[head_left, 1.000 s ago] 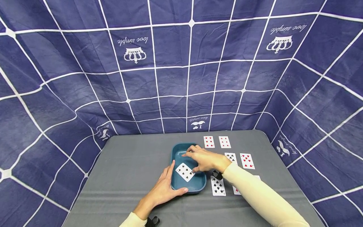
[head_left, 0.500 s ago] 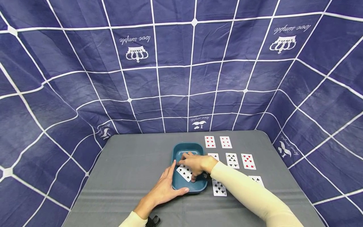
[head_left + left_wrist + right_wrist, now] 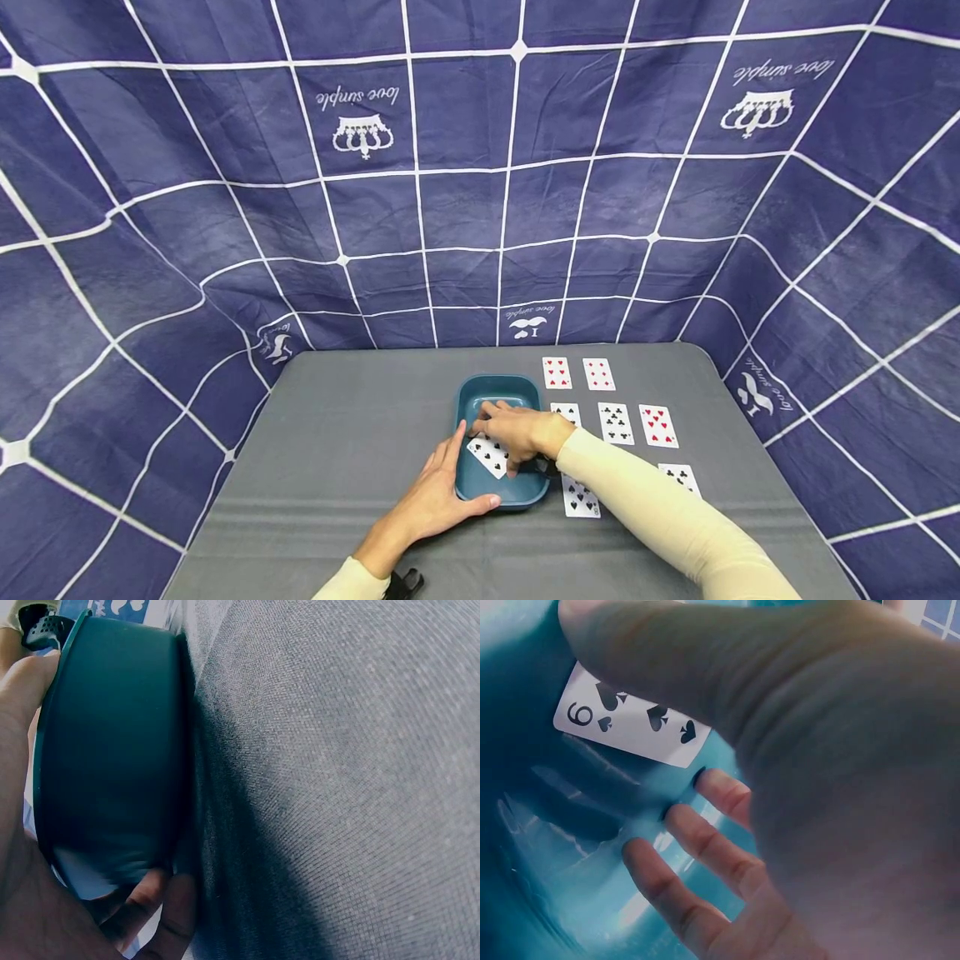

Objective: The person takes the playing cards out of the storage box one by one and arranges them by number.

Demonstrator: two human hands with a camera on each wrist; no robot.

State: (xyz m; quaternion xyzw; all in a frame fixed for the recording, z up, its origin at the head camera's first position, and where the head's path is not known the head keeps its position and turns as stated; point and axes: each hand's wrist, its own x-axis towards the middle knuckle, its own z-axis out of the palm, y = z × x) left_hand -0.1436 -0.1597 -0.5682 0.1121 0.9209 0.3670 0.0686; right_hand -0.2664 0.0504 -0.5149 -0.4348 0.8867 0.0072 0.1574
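A teal tray [image 3: 480, 492] stands on the grey table, with a six of spades [image 3: 487, 457] face up inside. My left hand [image 3: 431, 496] grips the tray's near-left corner, thumb along the front and fingers up the left side. The left wrist view shows fingers curled at the end of the tray's outer wall [image 3: 112, 750]. Reaching in from the right, my right hand [image 3: 517, 431] lies over part of the card. In the right wrist view its thumb crosses above the card [image 3: 630, 724], while three loosely spread fingertips [image 3: 641, 859] lie at the tray floor. The index finger is hidden.
To the tray's right, several face-up cards lie in rows, including a six of hearts [image 3: 557, 372], a six of diamonds [image 3: 599, 374] and a heart card [image 3: 658, 427]. My right sleeve [image 3: 667, 512] covers some. A blue checked curtain [image 3: 465, 208] surrounds the table's back and sides.
Since one second ago my right hand has moved left and down over the six of spades, then stayed there. My left hand keeps its hold on the tray, and the card lies unmoved.
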